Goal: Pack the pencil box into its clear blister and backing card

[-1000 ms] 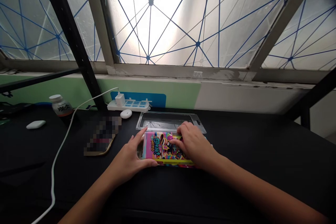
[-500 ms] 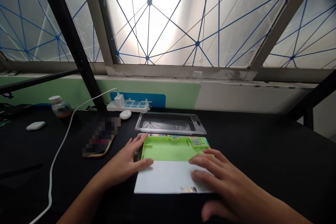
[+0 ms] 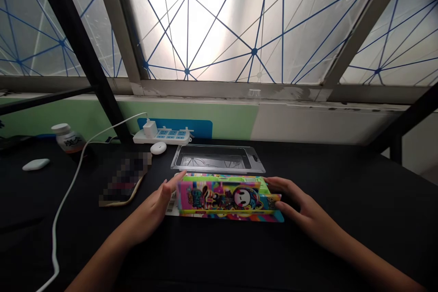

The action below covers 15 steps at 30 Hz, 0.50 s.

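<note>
The open left hand (image 3: 147, 212) curves beside one end of a glossy pink-and-yellow cartoon-printed rectangular case (image 3: 226, 196), its contact unclear, while the right hand (image 3: 301, 205) grips the other end lightly with its fingertips. The case sits on the matte black table (image 3: 342, 255) — behind it, a clear moulded plastic tray (image 3: 217, 159), then a white power strip (image 3: 162, 136).

Your left forearm (image 3: 99, 253) comes in from about seven o'clock and your right forearm (image 3: 362, 248) from about four; both are bare out to the frame's edge, narrowing into your slim, long-fingered left hand (image 3: 147, 207) and right hand (image 3: 304, 205).
</note>
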Tool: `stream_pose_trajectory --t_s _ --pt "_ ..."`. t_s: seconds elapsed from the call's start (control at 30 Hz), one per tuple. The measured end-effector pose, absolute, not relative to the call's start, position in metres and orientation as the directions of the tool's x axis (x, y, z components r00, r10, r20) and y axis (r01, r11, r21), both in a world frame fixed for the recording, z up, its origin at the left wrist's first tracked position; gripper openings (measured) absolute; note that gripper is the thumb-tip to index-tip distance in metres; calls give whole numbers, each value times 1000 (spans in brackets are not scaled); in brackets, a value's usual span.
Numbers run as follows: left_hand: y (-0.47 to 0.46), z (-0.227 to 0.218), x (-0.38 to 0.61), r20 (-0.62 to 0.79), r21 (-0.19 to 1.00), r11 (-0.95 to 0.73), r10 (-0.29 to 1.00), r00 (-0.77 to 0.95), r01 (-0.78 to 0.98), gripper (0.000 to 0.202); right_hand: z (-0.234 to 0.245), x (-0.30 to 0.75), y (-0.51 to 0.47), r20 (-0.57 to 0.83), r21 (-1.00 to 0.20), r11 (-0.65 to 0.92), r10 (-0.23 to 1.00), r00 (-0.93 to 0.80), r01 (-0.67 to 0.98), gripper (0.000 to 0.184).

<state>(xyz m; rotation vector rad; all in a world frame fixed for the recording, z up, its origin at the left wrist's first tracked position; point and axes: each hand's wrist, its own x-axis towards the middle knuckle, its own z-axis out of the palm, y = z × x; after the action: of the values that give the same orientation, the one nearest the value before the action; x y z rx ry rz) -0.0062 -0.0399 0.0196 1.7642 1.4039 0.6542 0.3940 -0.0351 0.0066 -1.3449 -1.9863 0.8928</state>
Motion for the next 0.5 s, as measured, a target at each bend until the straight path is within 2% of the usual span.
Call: stream_pose_trajectory --t_s 0.1,0.17,0.23,0.37,0.5 --pt "-39 15 -3 43 831 -213 946 322 515 81 3 392 -33 91 -722 265 952 -292 639 66" --pt "-39 11 1 75 799 -253 942 327 546 88 1 391 -34 94 -665 281 951 -295 692 74" --pt "-42 9 5 99 744 -272 948 303 610 98 1 390 -36 114 -630 298 949 -294 717 74" --pt "-46 17 17 257 666 -330 944 209 669 97 12 389 -38 278 -604 391 920 -275 695 60" --pt "-21 41 33 335 666 -312 937 102 677 100 32 380 -13 427 -584 471 871 -244 661 61"
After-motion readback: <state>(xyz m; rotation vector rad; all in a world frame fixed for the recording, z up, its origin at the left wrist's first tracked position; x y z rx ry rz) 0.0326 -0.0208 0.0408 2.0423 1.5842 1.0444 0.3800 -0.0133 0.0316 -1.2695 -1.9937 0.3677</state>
